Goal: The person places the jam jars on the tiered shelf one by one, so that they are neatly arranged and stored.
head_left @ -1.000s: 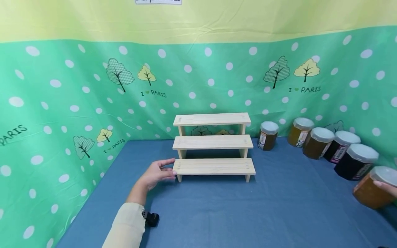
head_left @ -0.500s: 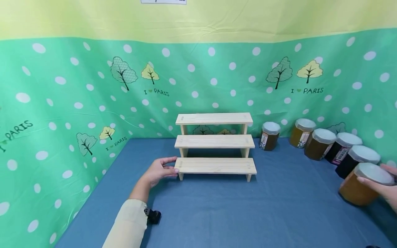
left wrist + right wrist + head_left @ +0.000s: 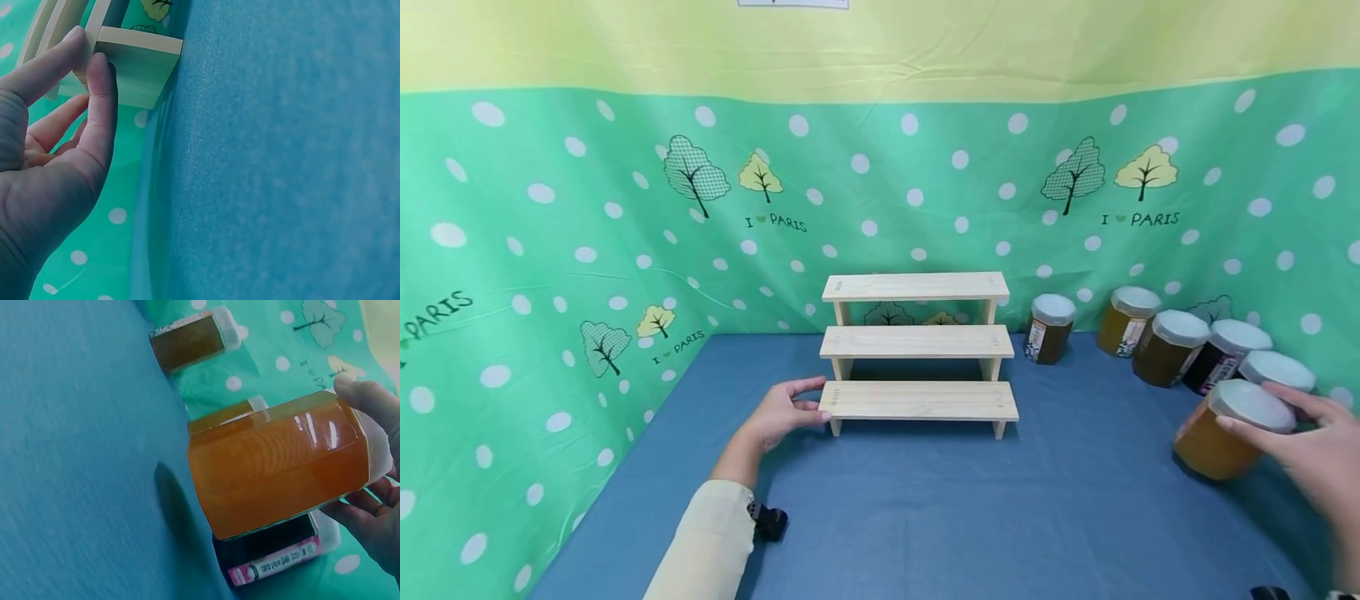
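A three-step wooden display stand (image 3: pixel 917 400) stands at the middle of the table. My left hand (image 3: pixel 786 414) pinches the left end of its lowest step between thumb and fingers; the left wrist view shows these fingertips at the board's end (image 3: pixel 140 40). At the right, my right hand (image 3: pixel 1318 442) grips a jar of amber-orange contents (image 3: pixel 1217 437) round its white lid. The right wrist view shows this faceted jar (image 3: pixel 281 462) tilted and raised off the cloth, its shadow beneath it. The dark jar (image 3: pixel 1277 371) behind it is partly hidden.
To the right of the stand is a brown jar (image 3: pixel 1047 337). Further right are an amber jar (image 3: pixel 1123 329), a brown jar (image 3: pixel 1165 358) and a dark jar with a pink label (image 3: pixel 1221 358). A green dotted curtain (image 3: pixel 917 200) hangs behind the blue cloth (image 3: pixel 917 517).
My right hand has come further into view and carried the amber-orange jar leftward, in front of the other jars. My left hand stays at the stand's lowest step. The head view shifted slightly.
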### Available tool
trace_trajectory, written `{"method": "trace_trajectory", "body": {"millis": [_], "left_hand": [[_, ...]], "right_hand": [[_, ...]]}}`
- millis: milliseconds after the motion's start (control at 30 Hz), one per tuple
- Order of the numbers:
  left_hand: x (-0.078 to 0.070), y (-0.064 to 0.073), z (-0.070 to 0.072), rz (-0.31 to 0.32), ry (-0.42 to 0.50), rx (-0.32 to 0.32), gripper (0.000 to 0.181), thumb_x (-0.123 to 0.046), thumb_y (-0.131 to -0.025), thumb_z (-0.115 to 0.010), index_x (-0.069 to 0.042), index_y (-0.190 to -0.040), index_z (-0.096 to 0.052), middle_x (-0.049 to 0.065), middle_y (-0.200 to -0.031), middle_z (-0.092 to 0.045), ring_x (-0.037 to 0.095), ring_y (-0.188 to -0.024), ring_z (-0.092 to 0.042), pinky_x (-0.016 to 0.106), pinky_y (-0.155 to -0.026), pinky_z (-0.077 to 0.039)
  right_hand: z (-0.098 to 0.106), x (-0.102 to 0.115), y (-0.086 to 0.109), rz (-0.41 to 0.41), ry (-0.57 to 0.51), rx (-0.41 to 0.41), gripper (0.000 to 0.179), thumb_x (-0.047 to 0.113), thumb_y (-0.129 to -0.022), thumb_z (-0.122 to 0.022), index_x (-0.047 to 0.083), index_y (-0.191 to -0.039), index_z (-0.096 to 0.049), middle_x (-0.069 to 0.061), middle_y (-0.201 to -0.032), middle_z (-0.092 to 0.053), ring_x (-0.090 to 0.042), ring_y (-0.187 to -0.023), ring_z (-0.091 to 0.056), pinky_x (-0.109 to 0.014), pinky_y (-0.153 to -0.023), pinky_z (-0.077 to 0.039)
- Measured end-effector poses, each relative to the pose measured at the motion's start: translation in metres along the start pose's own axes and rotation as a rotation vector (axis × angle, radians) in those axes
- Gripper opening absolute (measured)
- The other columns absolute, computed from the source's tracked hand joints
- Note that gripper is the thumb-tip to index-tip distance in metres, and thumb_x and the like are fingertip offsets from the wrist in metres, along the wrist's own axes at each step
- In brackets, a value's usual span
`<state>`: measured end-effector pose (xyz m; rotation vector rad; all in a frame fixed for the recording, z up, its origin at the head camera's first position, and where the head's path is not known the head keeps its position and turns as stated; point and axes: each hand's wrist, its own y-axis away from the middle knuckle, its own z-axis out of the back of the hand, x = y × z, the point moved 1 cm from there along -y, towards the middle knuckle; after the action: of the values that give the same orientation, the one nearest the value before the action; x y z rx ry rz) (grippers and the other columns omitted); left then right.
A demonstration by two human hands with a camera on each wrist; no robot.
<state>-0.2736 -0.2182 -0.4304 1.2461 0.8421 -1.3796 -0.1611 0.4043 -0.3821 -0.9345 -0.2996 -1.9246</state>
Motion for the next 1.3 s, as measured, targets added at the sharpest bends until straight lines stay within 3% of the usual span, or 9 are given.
{"method": "trace_trajectory", "body": {"millis": [200,700,900,1067,1167,1300], "left_hand": [[0.000,-0.001,-0.001,0.010,0.001,-0.014,0.073,0.004,-0.079,-0.078,0.000,-0.144,-0.044,0.027,-0.128,-0.057,0.026,-0.097,-0.068,0.040,-0.082,-0.055],[-0.001,-0.001,-0.001,0.026,0.011,-0.022,0.072,0.008,-0.079,-0.076,-0.001,-0.144,-0.046,0.027,-0.126,-0.058,0.025,-0.095,-0.068,0.038,-0.080,-0.056],[-0.001,-0.001,0.000,0.024,0.017,-0.019,0.073,0.009,-0.078,-0.076,0.000,-0.144,-0.046,0.028,-0.126,-0.057,0.025,-0.094,-0.068,0.039,-0.079,-0.056],[0.000,-0.001,0.000,0.015,0.015,-0.013,0.073,0.008,-0.079,-0.076,0.001,-0.144,-0.045,0.028,-0.125,-0.058,0.025,-0.094,-0.068,0.039,-0.080,-0.056],[0.000,-0.001,0.000,0.012,0.013,-0.014,0.072,0.007,-0.079,-0.077,0.001,-0.143,-0.045,0.028,-0.125,-0.058,0.025,-0.094,-0.068,0.040,-0.081,-0.056],[0.000,-0.001,0.000,0.012,0.015,-0.014,0.072,0.007,-0.078,-0.077,0.001,-0.143,-0.046,0.028,-0.124,-0.059,0.026,-0.094,-0.068,0.042,-0.082,-0.055]], "right_hand": [[-0.005,0.010,0.005,0.007,-0.003,-0.003,0.084,0.036,-0.086,-0.073,-0.007,-0.147,-0.034,-0.035,-0.152,-0.020,-0.052,-0.137,-0.020,-0.068,-0.105,-0.021],[-0.013,0.033,0.020,0.071,0.021,-0.021,0.081,0.039,-0.080,-0.079,-0.004,-0.140,-0.047,-0.034,-0.145,-0.033,-0.050,-0.126,-0.034,-0.066,-0.095,-0.034],[-0.016,0.041,0.023,0.064,0.032,-0.006,0.084,0.044,-0.078,-0.080,0.001,-0.143,-0.047,-0.032,-0.146,-0.034,-0.048,-0.126,-0.035,-0.057,-0.085,-0.039],[-0.020,0.047,0.026,0.069,0.003,0.009,0.086,0.046,-0.078,-0.080,0.004,-0.144,-0.046,-0.029,-0.149,-0.033,-0.048,-0.131,-0.034,-0.057,-0.090,-0.039],[-0.023,0.051,0.028,0.095,-0.016,0.012,0.084,0.045,-0.076,-0.082,0.004,-0.143,-0.049,-0.029,-0.146,-0.037,-0.047,-0.128,-0.036,-0.043,-0.083,-0.044],[-0.028,0.054,0.032,0.140,-0.028,-0.012,0.081,0.044,-0.073,-0.085,0.006,-0.138,-0.055,-0.024,-0.139,-0.046,-0.039,-0.119,-0.043,-0.021,-0.066,-0.034]]}}
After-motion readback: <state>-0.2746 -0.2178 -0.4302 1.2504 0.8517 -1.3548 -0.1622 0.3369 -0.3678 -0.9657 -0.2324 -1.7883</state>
